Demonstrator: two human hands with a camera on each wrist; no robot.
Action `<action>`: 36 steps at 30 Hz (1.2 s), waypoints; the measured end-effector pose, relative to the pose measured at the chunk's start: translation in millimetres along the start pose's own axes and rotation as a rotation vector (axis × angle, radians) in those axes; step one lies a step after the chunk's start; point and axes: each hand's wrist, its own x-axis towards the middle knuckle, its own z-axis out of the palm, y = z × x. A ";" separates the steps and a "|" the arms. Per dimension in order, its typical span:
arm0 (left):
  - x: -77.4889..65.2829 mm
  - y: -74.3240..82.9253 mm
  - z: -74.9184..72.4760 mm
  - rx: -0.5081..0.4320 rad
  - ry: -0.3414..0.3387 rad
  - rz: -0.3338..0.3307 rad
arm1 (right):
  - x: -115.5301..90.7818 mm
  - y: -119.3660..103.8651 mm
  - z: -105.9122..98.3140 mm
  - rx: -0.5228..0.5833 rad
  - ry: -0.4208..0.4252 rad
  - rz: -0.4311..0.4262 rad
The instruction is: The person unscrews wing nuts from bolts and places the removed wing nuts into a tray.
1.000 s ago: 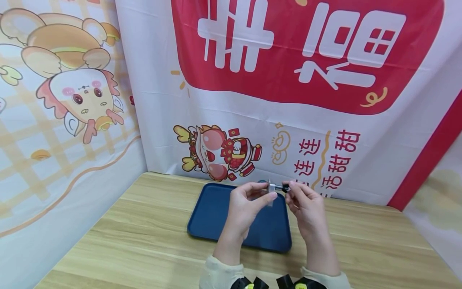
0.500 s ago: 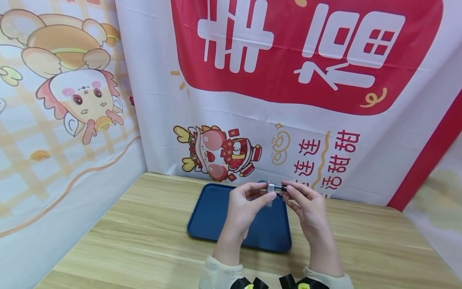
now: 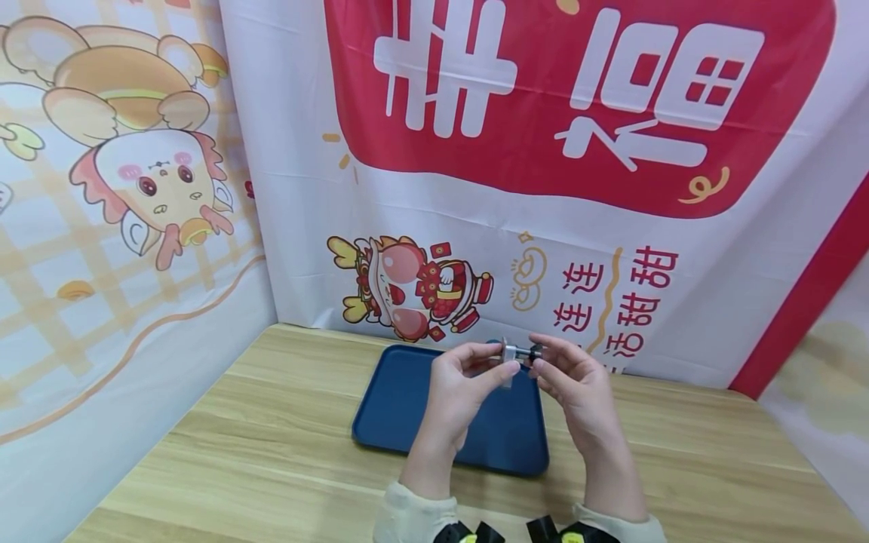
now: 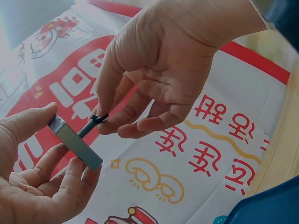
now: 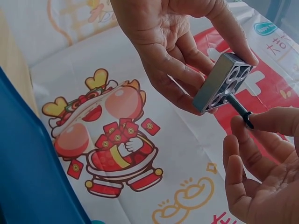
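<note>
A small rectangular metal block [image 5: 217, 86], with round recesses on one face, is gripped at its edges by the thumb and fingers of my left hand [image 3: 458, 388]. Out of that recessed face stands a wing screw [image 4: 88, 127] with a threaded shank and a black winged head. My right hand [image 3: 580, 388] pinches the black head [image 5: 249, 120] between thumb and index finger, its other fingers loosely bent. Both hands are raised over the far part of a dark blue tray [image 3: 397, 415]. The screw's end inside the block is hidden.
The tray lies on a light wood table [image 3: 271, 437] close to the back. A printed cloth [image 3: 299, 226] in white and red hangs behind the table, and another patterned cloth [image 3: 136, 302] hangs at the left. A small teal round patch [image 4: 219, 219] shows beside the tray.
My right thumb and fingers have shifted around the screw's black head, the thumb now lower and the index finger higher. My left hand and the block have stayed in place.
</note>
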 end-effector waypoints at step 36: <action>0.1 -1.3 2.7 -0.001 -0.004 0.005 | 0.3 -3.1 10.0 0.098 0.206 0.161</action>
